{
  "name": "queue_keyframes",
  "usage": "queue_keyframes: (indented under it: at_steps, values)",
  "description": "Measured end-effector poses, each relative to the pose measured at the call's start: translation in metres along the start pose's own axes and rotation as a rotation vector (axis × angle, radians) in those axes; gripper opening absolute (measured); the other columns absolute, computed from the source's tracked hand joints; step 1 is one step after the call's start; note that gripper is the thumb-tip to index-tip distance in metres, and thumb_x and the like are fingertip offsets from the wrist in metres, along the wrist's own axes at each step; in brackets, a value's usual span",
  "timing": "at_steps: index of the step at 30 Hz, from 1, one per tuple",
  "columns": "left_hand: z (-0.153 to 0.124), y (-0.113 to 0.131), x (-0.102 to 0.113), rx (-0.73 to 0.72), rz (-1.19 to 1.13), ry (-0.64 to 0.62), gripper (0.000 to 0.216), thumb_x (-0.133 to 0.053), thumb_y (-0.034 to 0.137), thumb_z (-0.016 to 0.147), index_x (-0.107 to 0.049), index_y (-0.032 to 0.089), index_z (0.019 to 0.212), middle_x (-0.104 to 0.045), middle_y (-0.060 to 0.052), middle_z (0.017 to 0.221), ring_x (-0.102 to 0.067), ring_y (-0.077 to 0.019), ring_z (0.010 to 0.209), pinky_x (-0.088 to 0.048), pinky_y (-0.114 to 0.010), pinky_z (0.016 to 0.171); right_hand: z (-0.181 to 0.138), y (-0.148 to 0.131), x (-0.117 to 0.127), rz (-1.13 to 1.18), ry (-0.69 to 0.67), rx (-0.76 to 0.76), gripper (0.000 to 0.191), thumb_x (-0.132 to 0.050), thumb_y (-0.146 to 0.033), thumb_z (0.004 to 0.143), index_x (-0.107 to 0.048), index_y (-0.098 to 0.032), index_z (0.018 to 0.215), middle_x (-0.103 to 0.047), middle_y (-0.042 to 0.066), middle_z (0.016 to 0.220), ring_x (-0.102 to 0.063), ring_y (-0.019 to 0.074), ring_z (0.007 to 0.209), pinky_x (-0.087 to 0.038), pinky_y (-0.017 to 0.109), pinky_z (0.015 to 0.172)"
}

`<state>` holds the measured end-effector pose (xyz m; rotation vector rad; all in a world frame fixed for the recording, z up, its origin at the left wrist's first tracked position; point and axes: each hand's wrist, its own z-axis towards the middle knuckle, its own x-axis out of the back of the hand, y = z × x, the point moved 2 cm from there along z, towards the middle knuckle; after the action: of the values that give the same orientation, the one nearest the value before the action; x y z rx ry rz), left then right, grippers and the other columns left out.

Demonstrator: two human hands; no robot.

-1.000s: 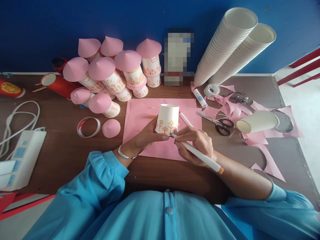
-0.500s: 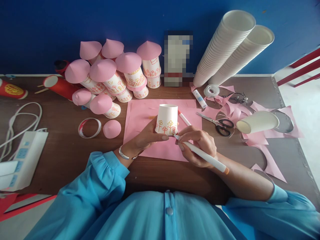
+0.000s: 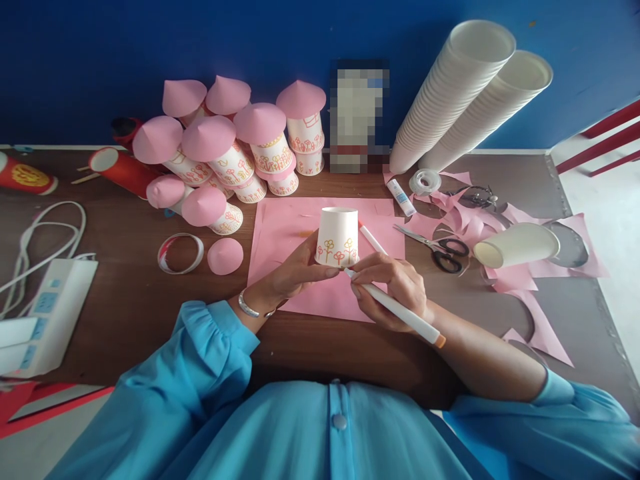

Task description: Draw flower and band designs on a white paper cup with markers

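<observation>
My left hand (image 3: 303, 270) grips a white paper cup (image 3: 339, 227), turned upside down, with red and yellow flowers drawn around its lower part. In my right hand (image 3: 395, 287) is a white marker (image 3: 405, 315) with an orange end. Its tip is close to the cup's lower edge; whether it touches I cannot tell. Under both hands lie pink paper sheets (image 3: 300, 300). A second marker (image 3: 373, 237) with a red end rests on the sheets, partly hidden behind my right hand.
Cup towers with pink paper cones (image 3: 210, 139) crowd the back left. Tall stacks of cups (image 3: 450, 100) lean against the blue wall. Scissors (image 3: 447, 253), a tape roll (image 3: 425, 181), a glue stick (image 3: 401, 197) and paper scraps lie right. A power strip (image 3: 60, 320) sits left.
The cup has turned a little in my left hand, so the drawn flowers sit differently. The marker tip has shifted slightly left along the cup's lower edge.
</observation>
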<state>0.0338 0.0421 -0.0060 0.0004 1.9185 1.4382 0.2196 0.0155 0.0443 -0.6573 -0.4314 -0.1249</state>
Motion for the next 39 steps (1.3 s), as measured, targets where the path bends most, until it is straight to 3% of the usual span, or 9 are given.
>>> queue_keyframes:
  at_steps: [13, 39]
  values:
    - [-0.0006, 0.0059, -0.0037, 0.016, 0.033, 0.012, 0.056, -0.094, 0.031, 0.075, -0.072, 0.022, 0.127, -0.078, -0.007, 0.104, -0.073, -0.0246, 0.097, -0.055, -0.034, 0.086, -0.0019, 0.0017, -0.0028, -0.044, 0.015, -0.016, 0.020, -0.066, -0.010, 0.091, -0.062, -0.026, 0.103, -0.075, -0.001, 0.079, -0.075, 0.0160, 0.066, -0.059, 0.025, 0.058]
    - [0.0005, 0.0076, -0.0059, 0.000, 0.008, -0.021, 0.045, -0.093, 0.029, 0.077, -0.073, 0.021, 0.117, -0.075, -0.005, 0.100, -0.070, -0.0203, 0.093, -0.057, -0.031, 0.085, -0.0002, -0.0033, -0.0022, -0.150, 0.042, -0.064, 0.018, -0.065, -0.008, 0.093, -0.059, -0.025, 0.098, -0.075, 0.000, 0.077, -0.076, 0.0134, 0.066, -0.055, 0.020, 0.053]
